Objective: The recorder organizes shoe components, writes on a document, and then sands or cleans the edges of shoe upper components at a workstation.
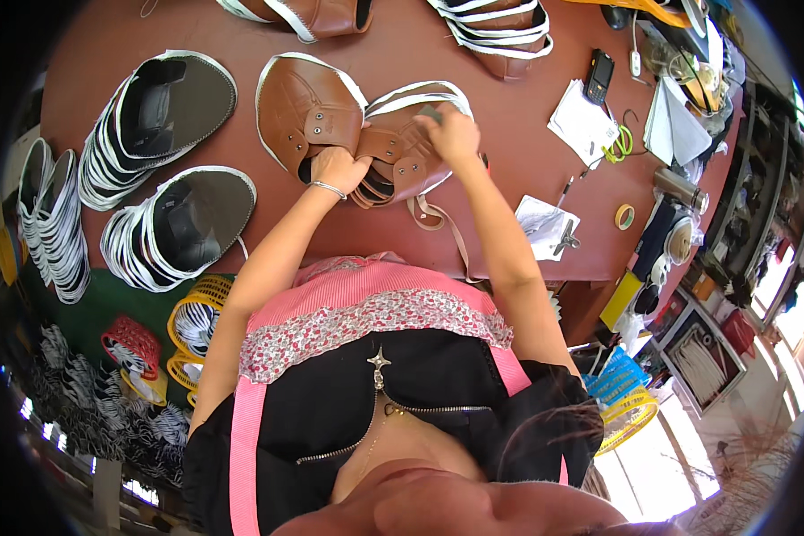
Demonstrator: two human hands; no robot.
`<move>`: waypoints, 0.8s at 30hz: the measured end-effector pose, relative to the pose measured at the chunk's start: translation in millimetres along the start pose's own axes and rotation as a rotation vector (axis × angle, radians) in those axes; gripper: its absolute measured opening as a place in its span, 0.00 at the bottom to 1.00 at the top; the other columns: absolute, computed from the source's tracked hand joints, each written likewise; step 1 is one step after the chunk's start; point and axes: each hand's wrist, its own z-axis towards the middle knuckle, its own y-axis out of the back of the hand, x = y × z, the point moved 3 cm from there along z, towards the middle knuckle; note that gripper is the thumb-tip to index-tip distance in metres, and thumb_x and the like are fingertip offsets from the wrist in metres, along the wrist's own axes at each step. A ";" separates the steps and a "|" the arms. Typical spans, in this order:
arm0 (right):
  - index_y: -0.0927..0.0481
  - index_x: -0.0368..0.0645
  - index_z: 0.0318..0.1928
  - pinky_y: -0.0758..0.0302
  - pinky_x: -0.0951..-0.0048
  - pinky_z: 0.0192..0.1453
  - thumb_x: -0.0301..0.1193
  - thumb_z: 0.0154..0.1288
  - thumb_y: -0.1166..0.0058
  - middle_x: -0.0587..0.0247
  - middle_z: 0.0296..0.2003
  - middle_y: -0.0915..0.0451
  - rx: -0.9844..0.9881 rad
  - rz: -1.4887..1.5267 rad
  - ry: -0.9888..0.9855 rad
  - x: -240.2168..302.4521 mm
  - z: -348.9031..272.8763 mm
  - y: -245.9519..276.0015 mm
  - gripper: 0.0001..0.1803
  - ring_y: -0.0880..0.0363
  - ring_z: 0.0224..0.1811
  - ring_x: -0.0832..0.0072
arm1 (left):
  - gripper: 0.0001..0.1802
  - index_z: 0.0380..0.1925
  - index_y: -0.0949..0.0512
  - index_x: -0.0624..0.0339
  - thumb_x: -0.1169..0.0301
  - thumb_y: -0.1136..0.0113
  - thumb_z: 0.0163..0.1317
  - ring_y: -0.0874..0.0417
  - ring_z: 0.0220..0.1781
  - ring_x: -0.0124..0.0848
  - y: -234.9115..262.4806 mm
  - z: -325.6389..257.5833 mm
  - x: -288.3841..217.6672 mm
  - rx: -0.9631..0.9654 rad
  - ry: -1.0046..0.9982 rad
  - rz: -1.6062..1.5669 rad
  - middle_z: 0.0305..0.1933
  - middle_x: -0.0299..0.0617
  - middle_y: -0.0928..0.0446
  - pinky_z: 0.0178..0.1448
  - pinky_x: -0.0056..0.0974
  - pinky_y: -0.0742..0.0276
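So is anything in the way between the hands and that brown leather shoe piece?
Nothing visible is. The left hand already grips the brown shoe upper at its near edge, and the right hand presses on its far side. The other brown upper lies just beside it.

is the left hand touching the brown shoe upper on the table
Touching. The head view shows the left hand gripping the edge of the brown shoe upper, its fingers pressed on the leather with no gap.

one head-worn fisheye view looks steeply down, close over the table (527, 161) and chest.
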 end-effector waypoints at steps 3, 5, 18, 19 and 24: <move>0.20 0.40 0.34 0.20 0.51 0.35 0.48 0.61 0.37 0.47 0.27 0.16 -0.239 -0.021 -0.103 -41.0 5.5 23.7 0.21 0.16 0.30 0.49 | 0.29 0.62 0.28 0.39 0.59 0.38 0.59 0.27 0.64 0.54 -0.7 -11.5 1.2 0.199 0.239 -0.042 0.59 0.56 0.25 0.66 0.51 0.32; 0.19 0.40 0.35 0.20 0.52 0.33 0.48 0.59 0.35 0.46 0.27 0.17 -0.159 -0.028 -0.111 -13.4 -4.8 13.9 0.21 0.16 0.29 0.48 | 0.30 0.64 0.30 0.44 0.62 0.38 0.60 0.28 0.65 0.55 -15.4 -33.9 14.0 -0.047 0.031 -0.054 0.62 0.58 0.27 0.67 0.50 0.34; 0.18 0.43 0.37 0.21 0.53 0.45 0.52 0.56 0.33 0.45 0.33 0.16 0.098 0.176 0.386 39.2 -48.4 -20.8 0.24 0.16 0.40 0.51 | 0.33 0.66 0.32 0.43 0.52 0.40 0.61 0.19 0.49 0.59 -26.2 -80.9 23.4 -0.083 0.235 0.045 0.47 0.61 0.19 0.55 0.55 0.26; 0.18 0.43 0.37 0.21 0.53 0.45 0.52 0.56 0.33 0.45 0.33 0.16 0.098 0.178 0.394 33.2 -48.0 -21.8 0.24 0.16 0.40 0.51 | 0.33 0.66 0.31 0.41 0.51 0.39 0.60 0.19 0.49 0.59 -25.0 -81.1 24.6 -0.075 0.250 0.016 0.47 0.61 0.19 0.56 0.55 0.26; 0.19 0.42 0.39 0.22 0.50 0.37 0.52 0.60 0.36 0.48 0.29 0.17 -0.364 0.078 -0.069 -43.2 -25.5 10.4 0.24 0.17 0.32 0.47 | 0.42 0.66 0.28 0.45 0.36 0.39 0.55 0.18 0.48 0.60 -15.2 -74.5 29.4 -0.038 0.124 0.103 0.43 0.64 0.18 0.54 0.51 0.23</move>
